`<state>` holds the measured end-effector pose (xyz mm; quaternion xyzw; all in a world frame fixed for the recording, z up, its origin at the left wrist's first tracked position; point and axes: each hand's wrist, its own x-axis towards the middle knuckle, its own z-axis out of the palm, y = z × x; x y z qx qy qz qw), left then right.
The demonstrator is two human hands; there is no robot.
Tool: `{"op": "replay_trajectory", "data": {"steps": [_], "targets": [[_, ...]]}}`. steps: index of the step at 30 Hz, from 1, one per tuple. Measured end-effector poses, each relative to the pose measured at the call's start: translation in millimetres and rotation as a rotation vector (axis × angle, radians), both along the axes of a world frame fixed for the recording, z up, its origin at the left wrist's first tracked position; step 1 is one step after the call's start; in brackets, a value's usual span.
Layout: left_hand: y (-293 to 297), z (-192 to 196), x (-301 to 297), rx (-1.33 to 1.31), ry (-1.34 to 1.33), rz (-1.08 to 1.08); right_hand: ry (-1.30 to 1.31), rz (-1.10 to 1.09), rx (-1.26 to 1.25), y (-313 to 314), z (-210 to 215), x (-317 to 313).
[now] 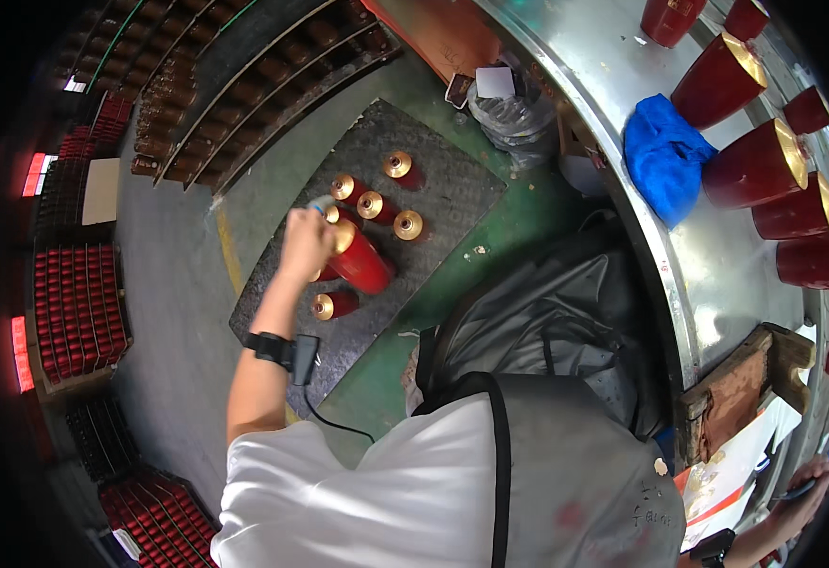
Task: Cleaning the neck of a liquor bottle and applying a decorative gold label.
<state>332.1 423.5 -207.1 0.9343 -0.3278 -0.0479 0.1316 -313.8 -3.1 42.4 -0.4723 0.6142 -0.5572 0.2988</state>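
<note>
My left hand (307,244) reaches out over a dark board (452,204) on the floor. Its fingers are closed at the gold neck of a red bottle (365,265), which tilts and looks larger than the others. A small greyish piece shows at the fingertips, too blurred to name. Several red bottles with gold shoulders (408,225) stand on the board around it. At the lower right edge, my right hand (805,494) curls around a dark, thin thing beside the metal table (623,104); its kind cannot be made out.
Large red tapered bottles (755,168) and a blue cloth (665,156) lie along the table. A wooden frame (731,402) sits near my right side. Clear plastic bags (514,118) hang by the table. Racks of bottles (79,308) stand at left; a black cover (547,312) lies in front.
</note>
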Motion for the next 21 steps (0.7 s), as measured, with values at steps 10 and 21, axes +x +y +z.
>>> {"op": "replay_trajectory", "data": {"steps": [10, 21], "targets": [[-18.8, -179.6, -56.4, 0.268, 0.111, 0.161, 0.104, 0.659, 0.092, 19.5, 1.3, -25.3], [-24.7, -239.5, -49.4, 0.337, 0.054, 0.374, 0.021, 0.406, 0.106, 56.1, -20.8, -32.2]]}}
